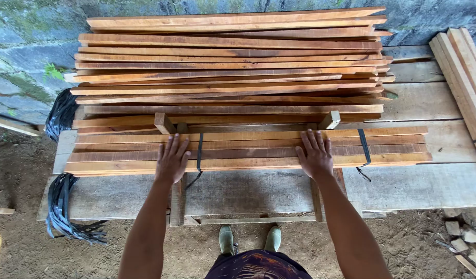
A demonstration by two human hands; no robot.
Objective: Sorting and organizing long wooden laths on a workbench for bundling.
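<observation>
The stone wall [20, 46], grey and mossy, fills the view from 9 to 12 o'clock behind everything else. Below it the dirt floor [20, 170] runs along the 6 o'clock edge. On the floor stands the bench [258, 188], made of pale weathered planks and reaching nearly from side to side.

On the far half of the bench, toward 12 o'clock, lies the loose stack of slats [232, 62], long reddish-brown strips piled unevenly. Just nearer, at the centre, lies the bundle of slats [248, 150], a flat, tidy layer resting in a wooden jig whose upright blocks [164, 123] show at its back edge. Two black straps [364, 147] cross the bundle, one toward 9 o'clock, one toward 3 o'clock.

At 3 o'clock, more pale slats [463, 72] lie at an angle on the bench. At 8 o'clock, a bunch of black strapping [64, 206] hangs off the bench end.

The left hand [171, 159] lies flat and open, fingers spread, palm down on the bundle beside the 9 o'clock strap. The right hand [315, 154] is likewise open and pressed flat on the bundle, grasping nothing. At 6 o'clock, the toes of green boots [226, 238] show under the bench edge.
</observation>
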